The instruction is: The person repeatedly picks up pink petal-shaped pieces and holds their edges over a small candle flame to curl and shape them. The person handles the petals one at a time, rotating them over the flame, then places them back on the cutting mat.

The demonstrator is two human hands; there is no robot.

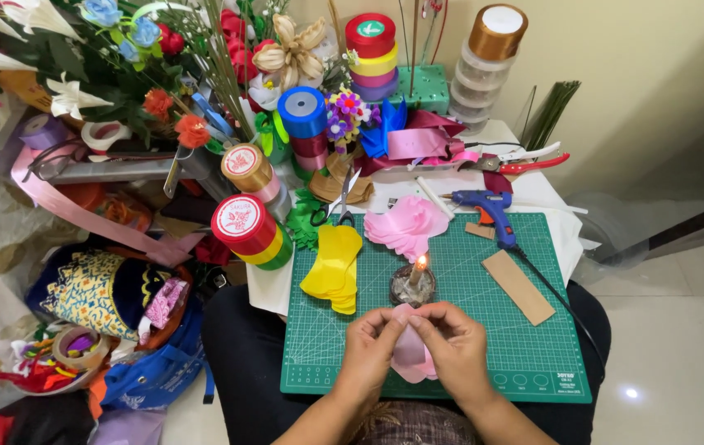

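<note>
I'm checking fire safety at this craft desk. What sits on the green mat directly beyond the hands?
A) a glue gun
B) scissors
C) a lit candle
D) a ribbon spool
C: a lit candle burns just past both hands, left hand and right hand, which pinch a pink petal.

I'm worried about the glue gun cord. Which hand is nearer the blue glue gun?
Right. The right hand lies below the blue glue gun; the left hand sits farther left.
</note>
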